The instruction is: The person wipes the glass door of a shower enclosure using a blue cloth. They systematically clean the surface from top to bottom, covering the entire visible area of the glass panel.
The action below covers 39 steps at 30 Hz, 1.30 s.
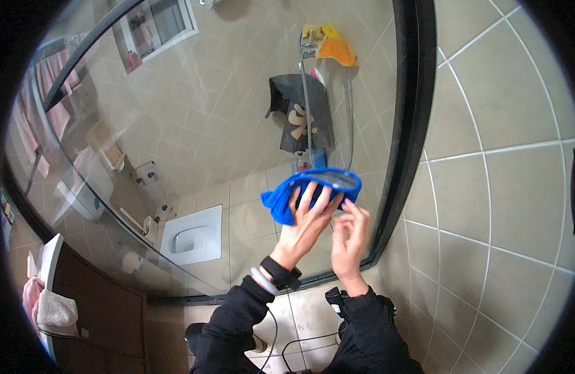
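My left hand [307,217] lies on a blue cloth [283,201], its fingers spread and partly covered by the folds. The cloth is held up against the curved glass panel [250,140] of a shower enclosure, and a greyish patch shows along its upper edge. Just right of it is my right hand [350,233], with bent fingers and the thumb apart. Its fingertips are close to the cloth's lower right edge; whether they touch it is unclear. A dark band and a pale bracelet circle my left wrist.
A black frame [411,117] edges the glass beside a tiled wall [526,196]. Behind the glass are a squat toilet [189,236], a shower hose [348,117], a dark mat [320,126] and yellow-orange cloths [336,49]. Towels [57,311] hang at left; cables [311,337] cross near my feet.
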Motion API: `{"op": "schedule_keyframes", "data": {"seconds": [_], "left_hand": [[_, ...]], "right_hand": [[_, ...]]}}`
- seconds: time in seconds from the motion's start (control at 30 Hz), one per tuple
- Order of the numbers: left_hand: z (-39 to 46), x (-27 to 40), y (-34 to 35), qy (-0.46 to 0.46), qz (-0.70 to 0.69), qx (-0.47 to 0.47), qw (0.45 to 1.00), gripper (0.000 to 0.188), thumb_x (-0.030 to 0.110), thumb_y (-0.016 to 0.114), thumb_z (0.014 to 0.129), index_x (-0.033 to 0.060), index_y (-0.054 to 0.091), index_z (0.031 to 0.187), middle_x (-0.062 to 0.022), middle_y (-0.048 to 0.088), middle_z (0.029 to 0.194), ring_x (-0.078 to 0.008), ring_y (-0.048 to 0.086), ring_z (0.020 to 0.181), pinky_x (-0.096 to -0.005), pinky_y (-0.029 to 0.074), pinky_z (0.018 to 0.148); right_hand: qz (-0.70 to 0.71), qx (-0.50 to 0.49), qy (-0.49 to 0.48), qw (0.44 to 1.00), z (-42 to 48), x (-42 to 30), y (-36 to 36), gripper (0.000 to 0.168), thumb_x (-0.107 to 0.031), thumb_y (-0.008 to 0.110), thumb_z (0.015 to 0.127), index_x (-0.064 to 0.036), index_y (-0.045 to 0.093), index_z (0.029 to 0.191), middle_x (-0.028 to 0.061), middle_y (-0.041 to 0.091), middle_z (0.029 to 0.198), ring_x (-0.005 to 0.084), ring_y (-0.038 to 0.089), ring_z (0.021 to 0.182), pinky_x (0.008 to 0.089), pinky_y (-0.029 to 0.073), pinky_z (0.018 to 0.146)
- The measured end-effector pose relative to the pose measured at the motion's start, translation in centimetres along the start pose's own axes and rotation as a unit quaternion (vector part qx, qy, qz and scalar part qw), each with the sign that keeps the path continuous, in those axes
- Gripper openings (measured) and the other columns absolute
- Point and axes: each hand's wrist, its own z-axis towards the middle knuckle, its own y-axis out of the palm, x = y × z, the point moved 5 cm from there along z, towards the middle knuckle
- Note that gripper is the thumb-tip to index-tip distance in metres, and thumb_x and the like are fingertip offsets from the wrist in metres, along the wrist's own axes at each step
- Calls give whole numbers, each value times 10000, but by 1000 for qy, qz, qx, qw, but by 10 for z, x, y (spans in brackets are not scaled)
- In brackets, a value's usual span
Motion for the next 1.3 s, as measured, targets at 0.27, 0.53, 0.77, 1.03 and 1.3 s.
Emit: {"op": "schedule_keyframes", "data": {"seconds": [0.27, 0.53, 0.77, 1.03, 1.3], "left_hand": [[-61, -11, -33, 72, -172, -6, 982, 433, 115, 663, 724, 156, 661, 1155, -134, 431, 1406, -311, 370, 1330, -436, 332, 1063], [-186, -113, -42, -229, -31, 50, 972, 617, 78, 676, 728, 195, 532, 1316, -161, 298, 1443, -390, 289, 1329, -497, 265, 1066], [-226, -130, -35, -303, -40, 6, 952, 664, 48, 660, 742, 174, 473, 1367, -182, 236, 1481, -399, 237, 1366, -509, 234, 1082], [-215, -124, -39, -322, -78, -22, 943, 711, -2, 639, 729, 192, 461, 1389, -217, 164, 1525, -425, 202, 1395, -528, 262, 1065], [-206, -118, -39, -323, -134, -15, 937, 722, -34, 636, 719, 166, 453, 1388, -253, 87, 1538, -476, 114, 1413, -567, 252, 1089]], "right_hand": [[-52, -10, 84, 995, -2, 30, 28, 536, -130, 548, 916, -39, 364, 1412, 210, 178, 1510, 383, 213, 1384, 471, 223, 1118], [-133, 164, 123, 970, -1, 67, 18, 502, -41, 485, 887, 3, 351, 1369, 257, 143, 1519, 419, 173, 1407, 472, 202, 1130], [-231, 76, -139, 960, 78, -20, 68, 667, -274, 528, 926, -3, 262, 1474, 230, 113, 1560, 418, 85, 1443, 527, 76, 1138], [-250, 177, -175, 936, 188, -37, 21, 576, -285, 501, 955, -20, 344, 1442, 188, 222, 1545, 369, 187, 1429, 509, 157, 1125], [-248, 223, 19, 943, 78, 73, 6, 587, -277, 387, 992, 0, 210, 1479, 216, 168, 1550, 374, 195, 1422, 485, 170, 1138]]}}
